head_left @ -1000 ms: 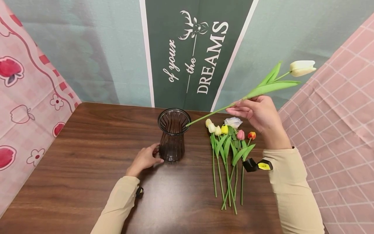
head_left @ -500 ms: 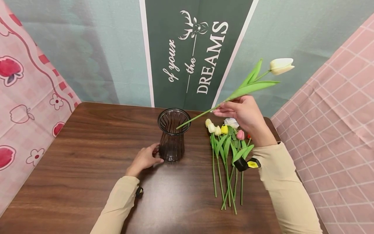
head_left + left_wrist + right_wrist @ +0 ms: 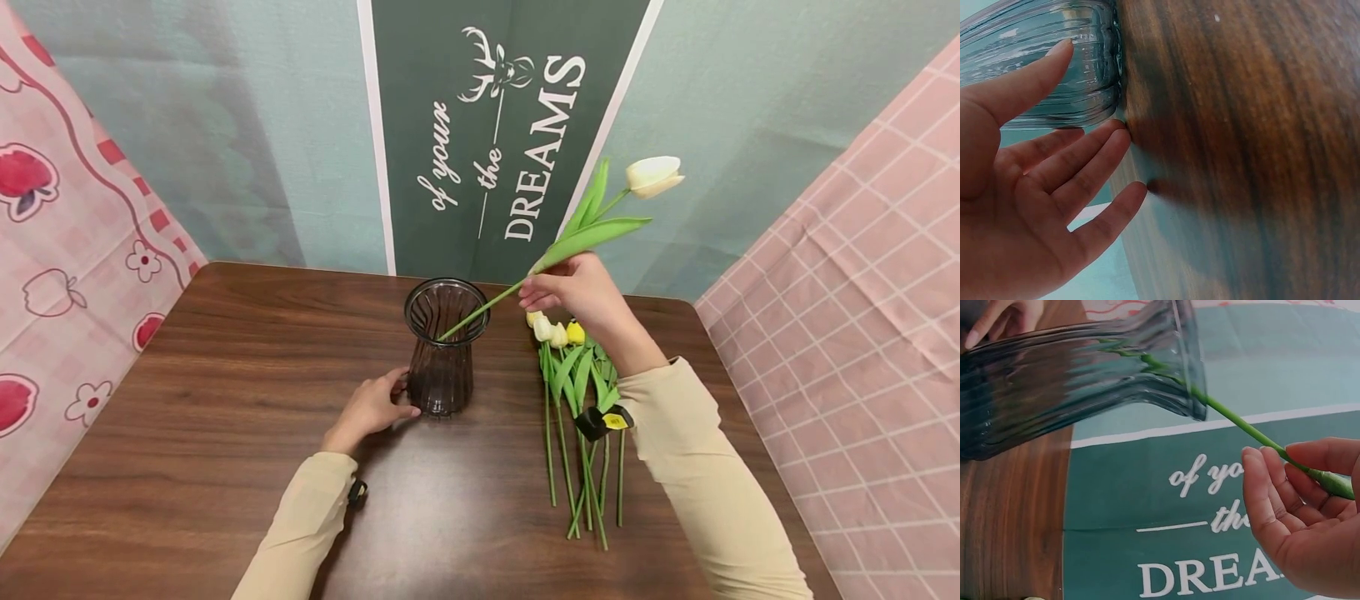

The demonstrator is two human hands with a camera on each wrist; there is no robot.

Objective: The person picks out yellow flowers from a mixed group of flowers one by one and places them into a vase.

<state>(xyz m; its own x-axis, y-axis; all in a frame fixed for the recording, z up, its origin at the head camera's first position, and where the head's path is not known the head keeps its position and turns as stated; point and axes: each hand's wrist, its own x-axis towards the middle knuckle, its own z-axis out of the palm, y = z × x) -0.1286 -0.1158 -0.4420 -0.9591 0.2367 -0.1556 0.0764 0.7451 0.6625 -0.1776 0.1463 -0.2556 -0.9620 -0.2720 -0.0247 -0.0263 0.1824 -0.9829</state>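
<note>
A white tulip (image 3: 654, 177) with green leaves slants down to the left, pinched at its stem by my right hand (image 3: 576, 292). The lower stem passes through the wide mouth of a dark, ribbed glass vase (image 3: 441, 375), its end inside the neck. The vase stands upright on the table. At its base, my left hand (image 3: 372, 406) rests with relaxed fingers. In the left wrist view the thumb (image 3: 1035, 78) overlaps the vase's side, while the other fingers (image 3: 1094, 165) extend past its base, tips at the table.
Several tulips (image 3: 558, 335) lie in a bunch on the wooden table (image 3: 247, 367), right of the vase, partly hidden under my right forearm. A green printed cloth (image 3: 480, 133) hangs behind the table; pink cloths (image 3: 847, 333) hang at both sides.
My right hand has moved left with the white tulip, and the stem's end has gone from the vase's rim down into its neck. The left hand and vase stay in place.
</note>
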